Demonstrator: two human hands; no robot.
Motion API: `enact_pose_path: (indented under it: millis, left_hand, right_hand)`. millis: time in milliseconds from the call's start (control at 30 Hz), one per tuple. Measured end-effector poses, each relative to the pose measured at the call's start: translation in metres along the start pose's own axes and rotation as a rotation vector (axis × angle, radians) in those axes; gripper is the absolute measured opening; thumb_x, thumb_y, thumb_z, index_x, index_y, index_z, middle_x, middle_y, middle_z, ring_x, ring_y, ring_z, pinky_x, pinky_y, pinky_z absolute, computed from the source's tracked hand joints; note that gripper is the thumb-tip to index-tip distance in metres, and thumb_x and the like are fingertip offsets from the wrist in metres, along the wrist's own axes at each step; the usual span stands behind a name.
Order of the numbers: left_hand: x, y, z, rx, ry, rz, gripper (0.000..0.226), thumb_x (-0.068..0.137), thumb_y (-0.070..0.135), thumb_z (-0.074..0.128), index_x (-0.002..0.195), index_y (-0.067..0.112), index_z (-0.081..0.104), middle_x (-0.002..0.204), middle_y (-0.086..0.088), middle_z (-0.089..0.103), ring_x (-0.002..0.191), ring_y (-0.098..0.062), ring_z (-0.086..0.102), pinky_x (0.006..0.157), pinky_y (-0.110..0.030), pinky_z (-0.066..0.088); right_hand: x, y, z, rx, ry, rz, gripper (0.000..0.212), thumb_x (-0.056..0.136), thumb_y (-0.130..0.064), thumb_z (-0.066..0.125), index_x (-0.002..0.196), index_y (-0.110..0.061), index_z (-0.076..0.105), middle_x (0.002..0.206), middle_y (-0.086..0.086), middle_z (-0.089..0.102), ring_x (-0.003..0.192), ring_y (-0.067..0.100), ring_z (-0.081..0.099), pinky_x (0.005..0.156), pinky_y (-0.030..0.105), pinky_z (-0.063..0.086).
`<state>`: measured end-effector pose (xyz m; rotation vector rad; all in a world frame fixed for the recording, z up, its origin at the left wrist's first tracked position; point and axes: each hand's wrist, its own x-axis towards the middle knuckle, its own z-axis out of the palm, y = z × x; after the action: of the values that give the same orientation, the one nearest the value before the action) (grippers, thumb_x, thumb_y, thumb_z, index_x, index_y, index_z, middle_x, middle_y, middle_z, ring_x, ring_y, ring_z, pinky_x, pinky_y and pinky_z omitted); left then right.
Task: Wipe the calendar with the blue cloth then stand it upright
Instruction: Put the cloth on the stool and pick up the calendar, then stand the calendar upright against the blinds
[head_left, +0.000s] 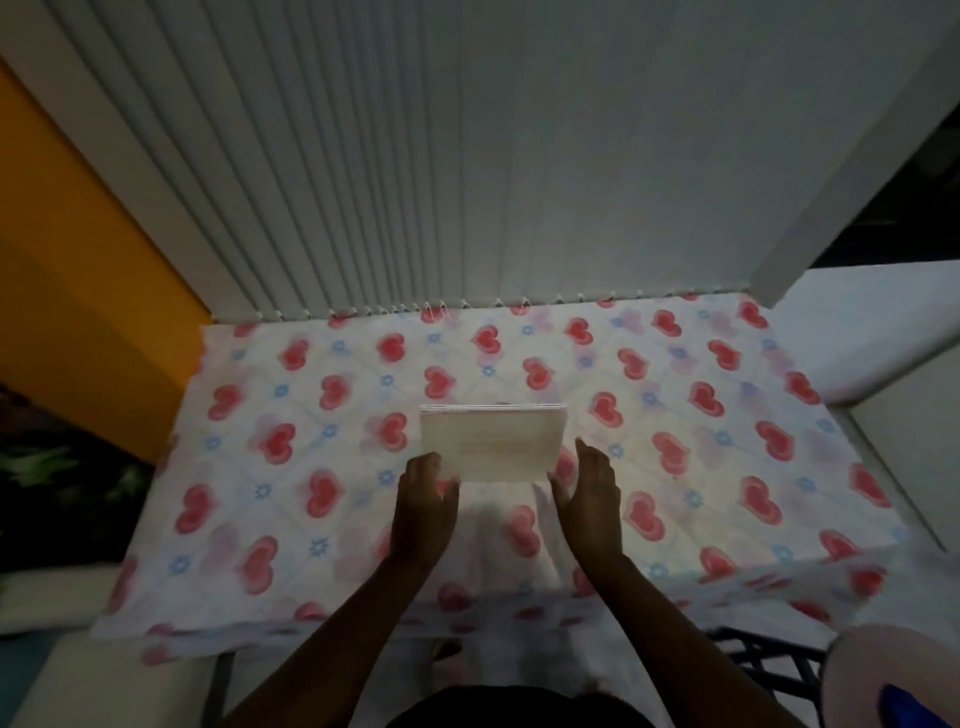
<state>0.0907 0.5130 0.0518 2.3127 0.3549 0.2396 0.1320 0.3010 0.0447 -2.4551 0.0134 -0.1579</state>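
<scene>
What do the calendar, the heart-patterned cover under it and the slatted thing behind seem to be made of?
Calendar: probably paper or card, matte and pale, with thin stacked edges along its top; the picture is blurred.
Heart-patterned cover: soft printed fabric, since it drapes and creases over the front edge.
Slats: white vertical blinds, maybe plastic or stiff fabric; I cannot tell which.

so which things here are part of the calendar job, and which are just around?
Job:
calendar, standing on the table
left hand and right hand, open at its lower corners
blue cloth, off at the bottom right edge, only partly in view

Just around:
heart-print tablecloth
white blinds
orange wall
</scene>
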Motion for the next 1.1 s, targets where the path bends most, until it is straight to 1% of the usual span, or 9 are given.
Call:
enact_pose_path:
  millis: [100, 233, 333, 433, 533, 700, 933, 1033, 1100]
  left_hand:
    - [0.010, -0.006, -0.006, -0.053, -0.005, -0.066, 0.046, 0.090, 0.019, 0.066, 0.129, 0.005, 0.046, 0.125, -0.018, 0.055, 0.111, -0.029, 0.057, 0.087, -0.038, 0.054]
    - [0.024, -0.011, -0.008, -0.069, -0.006, -0.070, 0.051, 0.089, 0.020, 0.067, 0.131, 0.013, 0.040, 0.130, -0.014, 0.051, 0.114, -0.027, 0.054, 0.084, -0.040, 0.057]
    - [0.037, -0.020, -0.006, -0.036, -0.028, -0.055, 0.041, 0.092, 0.023, 0.062, 0.127, 0.007, 0.048, 0.123, -0.014, 0.057, 0.109, -0.027, 0.058, 0.082, -0.039, 0.057]
    - [0.053, -0.027, -0.008, -0.060, -0.024, -0.066, 0.017, 0.093, 0.023, 0.062, 0.102, 0.010, 0.056, 0.097, -0.009, 0.066, 0.090, -0.025, 0.064, 0.069, -0.031, 0.053]
    - [0.067, -0.032, -0.009, -0.034, -0.041, -0.046, 0.018, 0.092, 0.018, 0.065, 0.082, 0.016, 0.050, 0.078, -0.001, 0.062, 0.076, -0.022, 0.063, 0.058, -0.025, 0.042]
    - [0.087, -0.033, -0.010, -0.018, -0.022, -0.013, 0.011, 0.089, 0.015, 0.069, 0.086, 0.007, 0.063, 0.081, -0.007, 0.070, 0.077, -0.019, 0.064, 0.063, -0.028, 0.047]
    - [0.158, -0.017, -0.015, -0.040, 0.003, -0.015, 0.016, 0.093, 0.023, 0.063, 0.080, 0.013, 0.060, 0.075, -0.001, 0.065, 0.073, -0.017, 0.061, 0.062, -0.034, 0.047]
    - [0.198, -0.005, -0.018, -0.128, 0.018, -0.033, 0.019, 0.092, 0.029, 0.063, 0.073, 0.028, 0.059, 0.072, 0.009, 0.065, 0.070, 0.000, 0.060, 0.059, -0.017, 0.044]
    - [0.225, 0.000, -0.020, -0.113, 0.021, -0.015, 0.010, 0.091, 0.027, 0.065, 0.081, 0.026, 0.065, 0.079, 0.008, 0.070, 0.073, -0.003, 0.063, 0.063, -0.019, 0.047]
  right_hand:
    - [0.005, -0.007, 0.007, 0.046, 0.010, 0.053, 0.058, 0.088, -0.038, 0.065, 0.135, -0.015, 0.042, 0.130, 0.010, 0.054, 0.115, 0.025, 0.054, 0.093, 0.037, 0.047]
    - [0.016, -0.016, 0.012, 0.182, 0.009, 0.061, 0.034, 0.087, -0.037, 0.065, 0.116, -0.032, 0.049, 0.102, -0.016, 0.053, 0.088, 0.003, 0.054, 0.067, 0.003, 0.036]
    - [0.030, -0.015, 0.018, 0.182, -0.002, 0.109, 0.028, 0.087, -0.036, 0.065, 0.109, -0.023, 0.054, 0.097, -0.014, 0.055, 0.079, 0.005, 0.055, 0.061, 0.008, 0.034]
    - [0.049, -0.008, 0.021, 0.184, -0.021, 0.106, 0.016, 0.086, -0.028, 0.067, 0.089, -0.024, 0.053, 0.079, -0.011, 0.055, 0.070, 0.008, 0.055, 0.055, 0.016, 0.035]
    - [0.064, 0.000, 0.022, 0.248, -0.110, 0.092, 0.017, 0.084, -0.023, 0.070, 0.098, -0.019, 0.060, 0.087, -0.006, 0.064, 0.077, 0.010, 0.061, 0.064, 0.023, 0.049]
    - [0.084, 0.003, 0.025, 0.332, -0.154, 0.017, 0.019, 0.085, -0.027, 0.070, 0.102, -0.029, 0.062, 0.087, -0.017, 0.066, 0.078, -0.003, 0.063, 0.064, 0.010, 0.048]
    - [0.161, -0.017, 0.028, 0.372, -0.131, -0.048, 0.015, 0.086, -0.020, 0.070, 0.099, -0.021, 0.063, 0.084, -0.017, 0.064, 0.076, -0.002, 0.062, 0.064, 0.012, 0.050]
    - [0.205, -0.029, 0.031, 0.372, -0.126, -0.052, 0.016, 0.085, -0.019, 0.071, 0.097, -0.021, 0.061, 0.084, -0.013, 0.064, 0.074, -0.003, 0.060, 0.063, 0.008, 0.046]
    - [0.233, -0.036, 0.035, 0.367, -0.133, -0.065, 0.018, 0.085, -0.018, 0.071, 0.100, -0.019, 0.061, 0.087, -0.010, 0.064, 0.077, -0.003, 0.059, 0.063, 0.006, 0.045]
